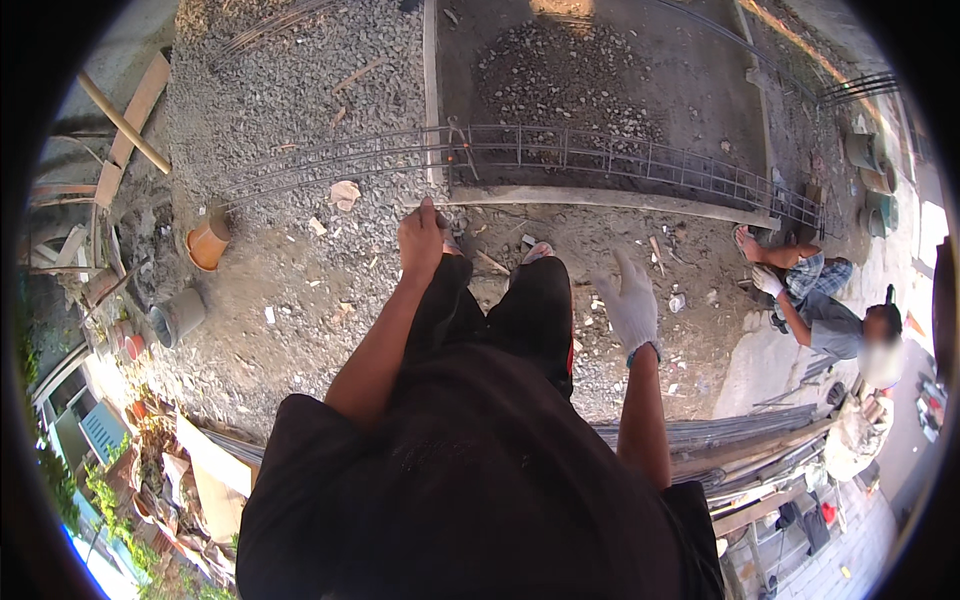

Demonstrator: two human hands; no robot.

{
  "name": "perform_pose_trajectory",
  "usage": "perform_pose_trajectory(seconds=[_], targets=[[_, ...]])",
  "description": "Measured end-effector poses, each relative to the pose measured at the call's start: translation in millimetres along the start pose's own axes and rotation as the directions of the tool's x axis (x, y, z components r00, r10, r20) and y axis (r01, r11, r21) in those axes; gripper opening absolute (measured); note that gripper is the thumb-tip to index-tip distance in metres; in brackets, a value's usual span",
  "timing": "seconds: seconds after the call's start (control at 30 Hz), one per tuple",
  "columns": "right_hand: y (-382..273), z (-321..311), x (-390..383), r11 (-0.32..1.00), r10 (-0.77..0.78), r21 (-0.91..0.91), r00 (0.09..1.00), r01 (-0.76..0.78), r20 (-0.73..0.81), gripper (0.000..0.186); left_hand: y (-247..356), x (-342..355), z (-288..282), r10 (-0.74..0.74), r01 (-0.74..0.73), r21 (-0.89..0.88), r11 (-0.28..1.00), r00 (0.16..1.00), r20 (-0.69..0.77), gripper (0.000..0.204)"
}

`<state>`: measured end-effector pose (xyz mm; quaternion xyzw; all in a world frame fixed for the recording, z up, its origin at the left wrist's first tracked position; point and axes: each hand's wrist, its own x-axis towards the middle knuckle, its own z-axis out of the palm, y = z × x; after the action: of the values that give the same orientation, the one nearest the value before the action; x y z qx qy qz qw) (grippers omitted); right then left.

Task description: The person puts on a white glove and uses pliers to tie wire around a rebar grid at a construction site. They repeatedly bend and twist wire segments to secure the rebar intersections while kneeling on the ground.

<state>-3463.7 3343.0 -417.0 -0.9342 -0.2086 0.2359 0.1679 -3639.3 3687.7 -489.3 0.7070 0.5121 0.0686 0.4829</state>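
Note:
My left hand (422, 242) is bare and closed, in front of my left knee. Whatever its fingers hold, if anything, is hidden. My right hand (630, 305) wears a white glove and hangs right of my right knee, fingers apart, holding nothing. Beyond both hands a long rebar cage (565, 148) of thin bars and stirrups runs from left to right. A small tool with orange-red spots (456, 142), perhaps pincers, is at the cage near the plank corner. A wooden form board (610, 198) lies in front of the cage, its left end near my left hand.
A squatting person (835, 322) with a white glove is at the cage's right end. An orange bucket (208, 242) and a grey bucket (178, 318) stand at left. Gravel (290, 100) covers the far left ground. Long bars (740, 440) lie behind me at right.

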Motion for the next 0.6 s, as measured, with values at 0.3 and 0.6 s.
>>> perform_pose_trajectory(seconds=[0.3, 0.6], targets=[[-73, 56, 120, 0.876, -0.166, 0.482, 0.958, 0.033, 0.236, 0.044, 25, 40, 143, 0.16, -0.047, -0.255, 0.966, 0.883, 0.442, 0.066], [53, 180, 264, 0.981, -0.173, -0.081, 0.985, 0.174, 0.025, 0.036, -111, 206, 232, 0.148, -0.202, 0.003, 0.979, 0.722, 0.676, 0.038]])
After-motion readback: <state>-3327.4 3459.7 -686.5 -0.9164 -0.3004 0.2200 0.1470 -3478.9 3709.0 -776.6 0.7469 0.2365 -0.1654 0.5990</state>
